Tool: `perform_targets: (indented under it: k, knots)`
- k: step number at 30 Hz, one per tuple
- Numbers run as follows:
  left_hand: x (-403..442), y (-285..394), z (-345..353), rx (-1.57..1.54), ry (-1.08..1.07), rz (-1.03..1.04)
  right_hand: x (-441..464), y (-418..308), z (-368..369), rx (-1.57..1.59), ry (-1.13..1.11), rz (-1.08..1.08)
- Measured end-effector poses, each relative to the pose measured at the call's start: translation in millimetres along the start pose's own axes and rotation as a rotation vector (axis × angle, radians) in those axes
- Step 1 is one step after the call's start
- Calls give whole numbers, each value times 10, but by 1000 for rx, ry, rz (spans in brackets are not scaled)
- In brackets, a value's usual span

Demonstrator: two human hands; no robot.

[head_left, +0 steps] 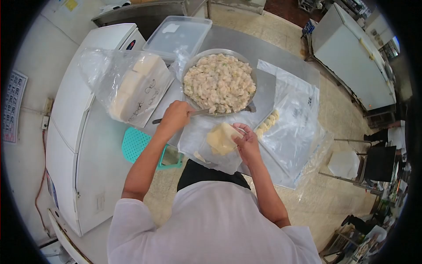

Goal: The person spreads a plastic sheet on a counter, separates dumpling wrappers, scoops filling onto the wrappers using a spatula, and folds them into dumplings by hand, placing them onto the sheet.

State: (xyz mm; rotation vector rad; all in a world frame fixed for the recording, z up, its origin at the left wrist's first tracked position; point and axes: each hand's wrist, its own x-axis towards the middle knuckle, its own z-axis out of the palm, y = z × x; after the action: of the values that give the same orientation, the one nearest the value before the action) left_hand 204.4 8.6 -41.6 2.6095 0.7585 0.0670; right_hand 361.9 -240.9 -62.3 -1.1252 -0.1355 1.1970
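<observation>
My left hand [176,115] is closed round a knife [200,112], whose blade points right to the near rim of a round metal bowl [188,66]. Chunky pale filling [217,81] is heaped in the bowl. Between the thumb and fingers of my right hand [247,141] is the edge of a thin yellowish wrapper [221,138], above white plastic on the table. Right of that hand, a row of small folded dumplings [267,125] lies on a plastic sheet [290,119].
A clear bag of stacked wrappers [136,88] lies left of the bowl, with a plastic lidded box [178,37] behind. A white freezer [94,163] borders the left side, near a turquoise stool [135,143]. Parts of other people [397,135] show at far right.
</observation>
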Motion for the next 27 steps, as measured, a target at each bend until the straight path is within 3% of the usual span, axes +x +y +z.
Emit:
perform_targets:
  k: [3, 5, 6, 8, 11, 13, 15, 17, 19, 21, 26, 27]
  knots:
    - [103, -5, 137, -225, 65, 56, -177, -300, 161, 1, -56, -95]
    - [131, 161, -41, -569, -238, -347, -297, -467, 238, 247, -51, -169]
    - [126, 130, -30, -572, -234, -343, -260, -430, 186, 242, -53, -173]
    - [34, 21, 3, -917, -276, -401, -147, -242, 21, 316, -1, -108]
    - [-101, -6, -96, -1020, -184, -407, -87, -103, -65, 352, 56, -30]
    - [-180, -36, -209, -924, -144, -406, -244, -337, -33, 429, -67, -93]
    - [-220, -107, -295, -410, 116, -94, -337, -468, 46, 505, -193, -157]
    - [-204, -28, -394, -303, 148, -73, -333, -490, 113, 665, -349, -245]
    - [-131, -29, -379, 128, 171, 64, -240, -286, 11, 704, -256, -115]
    - [-25, 6, -247, 151, 108, 19, -221, -216, 46, 564, -51, -12]
    - [146, 175, -109, 12, 17, 15, -312, -419, 9, 524, -244, -125]
    - [216, 99, 47, -6, 24, 91, -268, -351, -55, 595, -257, -85]
